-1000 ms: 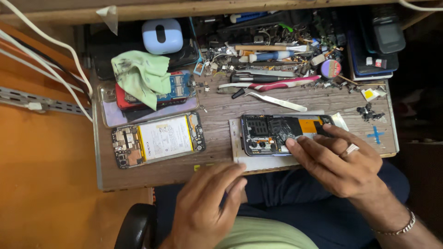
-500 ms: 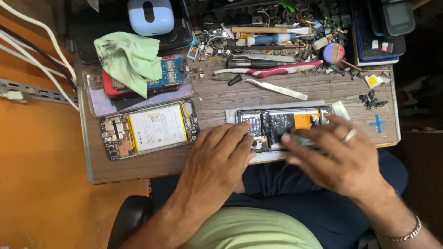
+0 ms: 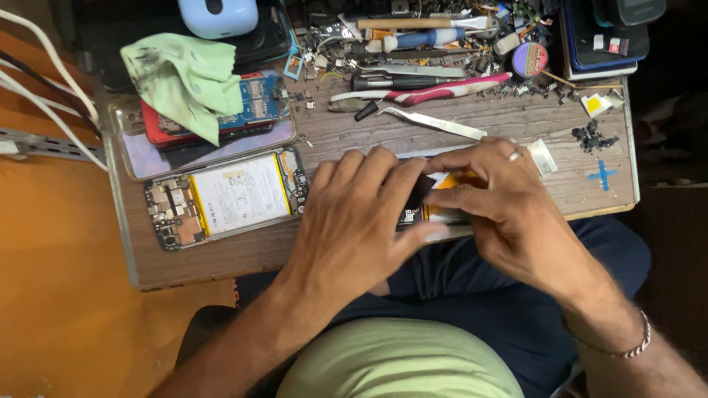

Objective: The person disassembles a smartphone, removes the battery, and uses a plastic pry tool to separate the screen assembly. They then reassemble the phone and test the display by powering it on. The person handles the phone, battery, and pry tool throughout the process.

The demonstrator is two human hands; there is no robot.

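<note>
Left hand [image 3: 361, 214] and right hand [image 3: 501, 206] are both gripping the opened phone [image 3: 428, 203], mostly hiding it at frame centre.

Cloth [image 3: 188, 81] behind opened phone [image 3: 225, 197]

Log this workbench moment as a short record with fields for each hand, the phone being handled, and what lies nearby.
left hand: lies over the opened phone, fingers spread across it
right hand: pinches the phone's right part, ring on one finger
opened phone: near the board's front edge, mostly covered, black and orange parts showing
second phone: left of the hands, back off, white battery exposed
green cloth: draped over a red phone
tweezers: behind the hands
wooden board: worn
</note>
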